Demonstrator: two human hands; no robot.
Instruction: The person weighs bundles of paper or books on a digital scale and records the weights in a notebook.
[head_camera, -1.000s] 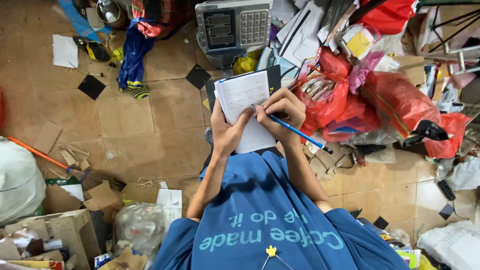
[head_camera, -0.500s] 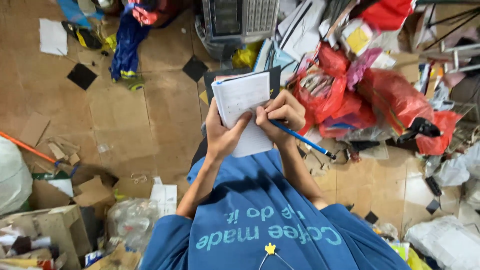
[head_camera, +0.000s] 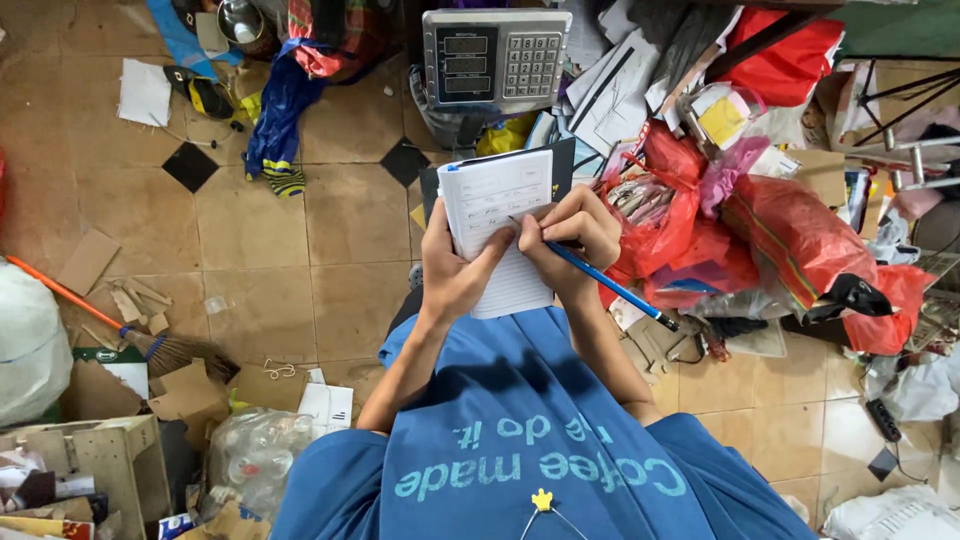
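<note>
I look straight down over my blue shirt. My left hand (head_camera: 455, 275) holds a small lined notebook (head_camera: 497, 200) with a dark cover from below, thumb across the page. My right hand (head_camera: 572, 238) grips a blue pen (head_camera: 612, 288), its tip resting on the notebook's page near the middle. Some writing shows on the upper lines of the page.
A grey digital weighing scale (head_camera: 496, 58) with a keypad sits on the floor ahead. Red plastic bags (head_camera: 790, 235) full of scrap pile up at the right. Cardboard pieces, a broom (head_camera: 110, 325), a wooden crate (head_camera: 90, 460) and clear bottles (head_camera: 250, 455) lie at the left on the tiled floor.
The view has shifted slightly, so the scale sits lower in the picture. Both hands stay on the notebook and pen, with the pen tip a little further along the page.
</note>
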